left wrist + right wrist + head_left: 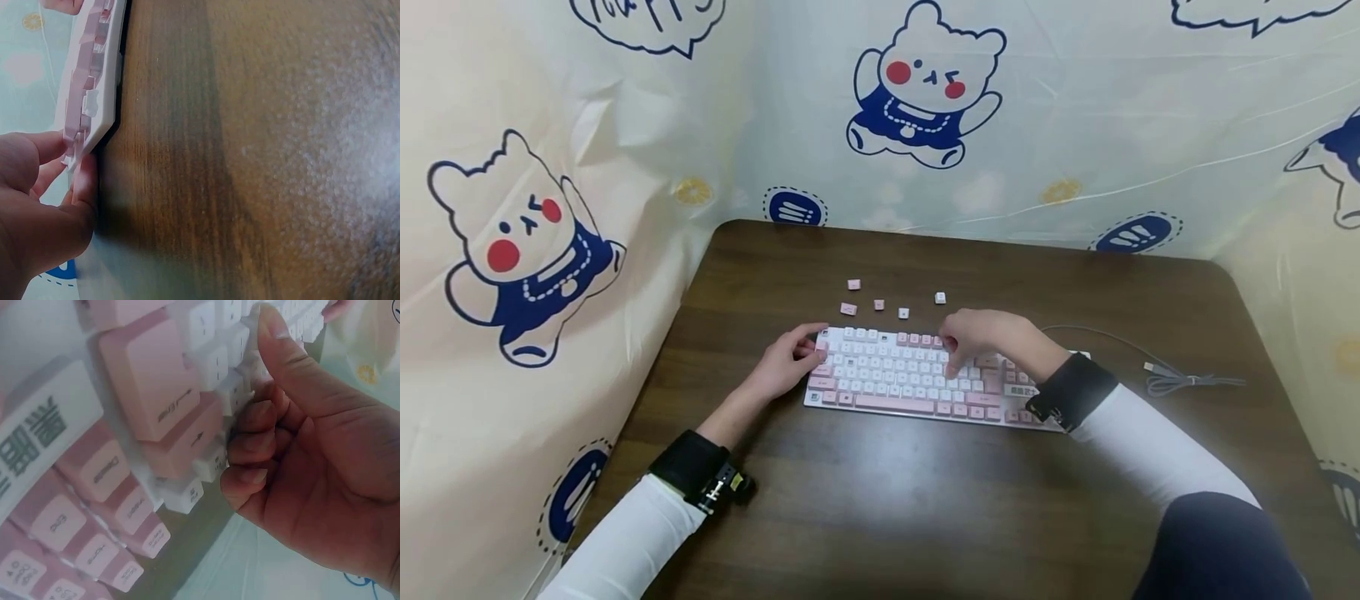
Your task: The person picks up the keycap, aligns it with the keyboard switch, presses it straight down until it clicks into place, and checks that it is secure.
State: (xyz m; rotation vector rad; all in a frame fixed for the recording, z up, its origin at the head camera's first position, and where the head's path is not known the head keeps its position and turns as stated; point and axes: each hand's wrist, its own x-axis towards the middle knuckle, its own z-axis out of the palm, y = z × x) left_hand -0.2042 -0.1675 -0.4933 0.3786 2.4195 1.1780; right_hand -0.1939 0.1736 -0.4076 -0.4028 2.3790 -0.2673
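At the centre of the head view, the pink-and-white keyboard (917, 375) lies flat on the brown surface (925, 500). Your left hand (786, 365) grips its left end, fingers curled at the edge. Your right hand (981, 337) pinches a white keycap (234, 394) in the key rows. Keycaps are light, rigid and likely slippery; grip opposite sides. Five loose keycaps (880, 304) lie above. No containers are present.

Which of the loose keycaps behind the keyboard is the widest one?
The pink keycap at the front left of the group, nearest the left hand. It is oblong; the other four loose caps look small and roughly square.
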